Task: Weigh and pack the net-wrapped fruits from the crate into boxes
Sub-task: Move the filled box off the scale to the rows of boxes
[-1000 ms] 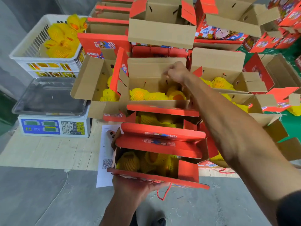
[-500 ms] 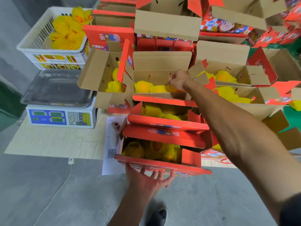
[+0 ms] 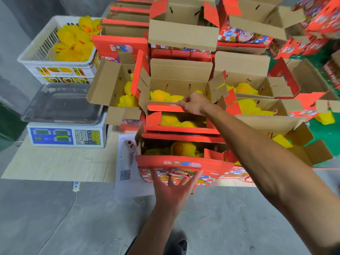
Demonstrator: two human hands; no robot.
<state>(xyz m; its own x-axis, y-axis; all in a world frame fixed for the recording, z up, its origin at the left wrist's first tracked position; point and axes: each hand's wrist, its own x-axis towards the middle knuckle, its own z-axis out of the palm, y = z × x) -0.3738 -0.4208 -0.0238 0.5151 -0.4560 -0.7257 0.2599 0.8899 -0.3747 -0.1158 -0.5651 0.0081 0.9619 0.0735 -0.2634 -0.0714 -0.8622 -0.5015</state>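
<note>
Floor (image 3: 55, 218) is plain grey concrete, kinda scuffed, with a thin white cord (image 3: 62, 214) trailing across it. The tabletop (image 3: 55, 162) is a pale wooden board with visible grain. Grey wall (image 3: 16, 34) off to the left, something green (image 3: 323, 135) on the right. Lighting's flat and even.

Even, bright light falls from overhead, casting soft shadows. Wide-angle distortion bends straight edges near the borders. Motion blur smears the red boxes (image 3: 320, 21) at top right. The scale tray (image 3: 62, 103) carries a dull sheen.
</note>
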